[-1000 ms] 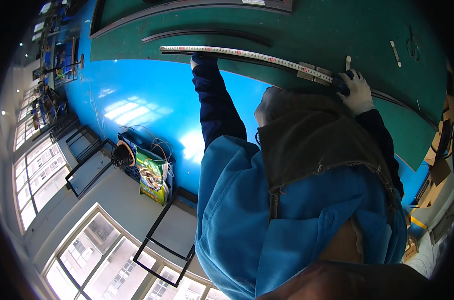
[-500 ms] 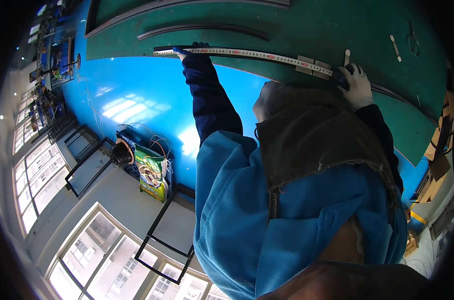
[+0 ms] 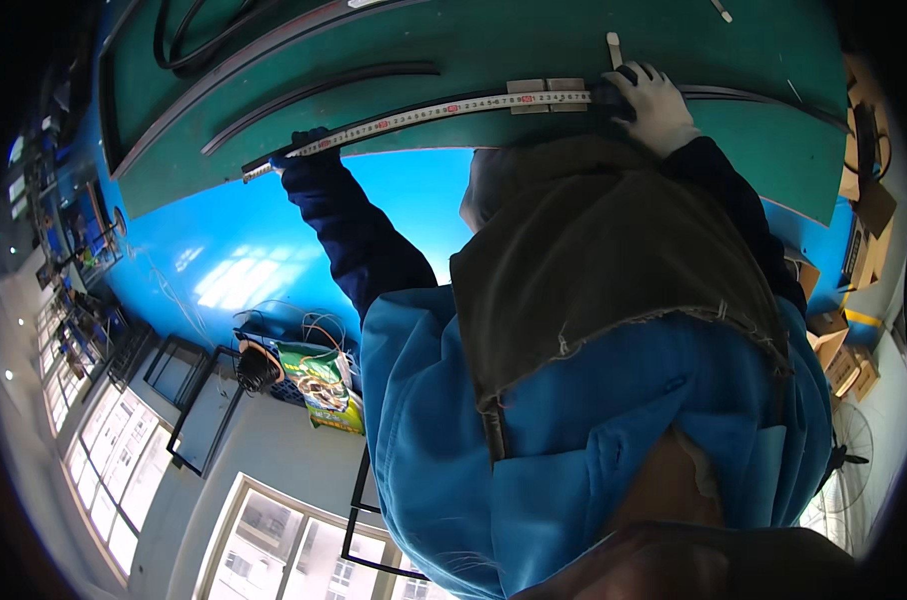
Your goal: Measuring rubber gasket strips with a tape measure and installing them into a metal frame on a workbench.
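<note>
A tape measure [image 3: 424,116] is drawn out over the green-topped bench, its white blade with red marks lying along a thin dark strip [image 3: 664,91]. My left hand [image 3: 309,146], in a dark blue glove, closes around the blade and strip close to the blade's far left end. At the other end my right hand [image 3: 659,108], in a white glove with dark fingers, grips the tape measure where the blade stops; its case is mostly hidden by the hand. Under the blade, near the right hand, sit two grey metal blocks [image 3: 530,97].
Curved dark strips [image 3: 314,100] lie farther back on the green bench top [image 3: 514,45]. A pale flat piece [image 3: 614,48] is just beyond my right hand. Below left are a green bag [image 3: 319,385] and black frames [image 3: 209,425]. Cardboard boxes [image 3: 844,360] stand at right.
My view has turned, so the bench and tape appear shifted left and tilted. Both hands keep their holds at the two ends of the blade.
</note>
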Tool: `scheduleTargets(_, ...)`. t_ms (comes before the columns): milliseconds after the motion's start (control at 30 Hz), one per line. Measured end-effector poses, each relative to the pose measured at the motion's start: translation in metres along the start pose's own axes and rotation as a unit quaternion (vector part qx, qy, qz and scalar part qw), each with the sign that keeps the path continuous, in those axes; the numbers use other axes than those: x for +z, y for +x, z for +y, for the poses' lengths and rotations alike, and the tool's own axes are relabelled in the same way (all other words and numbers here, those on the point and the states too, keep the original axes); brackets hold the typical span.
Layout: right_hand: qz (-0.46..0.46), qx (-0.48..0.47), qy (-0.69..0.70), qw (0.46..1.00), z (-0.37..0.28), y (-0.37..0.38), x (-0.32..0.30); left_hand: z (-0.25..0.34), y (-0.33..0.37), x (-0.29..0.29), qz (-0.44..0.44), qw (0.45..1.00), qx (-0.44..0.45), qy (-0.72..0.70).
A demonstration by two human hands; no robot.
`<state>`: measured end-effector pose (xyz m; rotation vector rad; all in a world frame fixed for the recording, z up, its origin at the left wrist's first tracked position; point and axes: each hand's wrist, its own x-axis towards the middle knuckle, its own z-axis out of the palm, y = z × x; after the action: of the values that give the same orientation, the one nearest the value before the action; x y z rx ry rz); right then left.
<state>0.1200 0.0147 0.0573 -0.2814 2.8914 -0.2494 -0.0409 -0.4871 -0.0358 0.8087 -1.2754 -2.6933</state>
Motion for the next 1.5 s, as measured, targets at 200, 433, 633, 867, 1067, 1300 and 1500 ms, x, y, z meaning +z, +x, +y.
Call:
scheduleTargets(200,-0.011,0.011,-0.013,1.000,0.000,-0.003,0.000,0.002,-0.001,0.001,0.001,1.000,-0.005,0.004)
scheduleTargets(433,-0.019,0.019,-0.008,1.000,0.001,-0.003,-0.004,0.003,0.000,0.004,0.003,1.000,-0.008,0.003)
scheduleTargets(633,-0.001,0.021,0.010,1.000,0.003,-0.003,0.002,-0.001,0.002,0.004,0.006,1.000,-0.013,-0.002)
scheduleTargets(867,0.000,0.003,0.042,0.999,-0.001,-0.001,0.001,-0.006,0.003,-0.013,-0.005,1.000,-0.004,-0.022)
scheduleTargets(1067,0.077,0.022,0.107,0.991,0.002,-0.004,0.015,-0.077,-0.089,0.023,-0.101,0.983,-0.090,-0.127)
scheduleTargets(1300,0.165,0.035,0.206,0.964,-0.015,0.021,0.017,-0.178,-0.168,0.097,-0.239,0.909,-0.199,0.278)
scheduleTargets(1500,0.146,0.027,0.245,0.958,-0.024,0.025,0.026,-0.233,-0.149,0.076,0.021,0.956,-0.099,0.277)
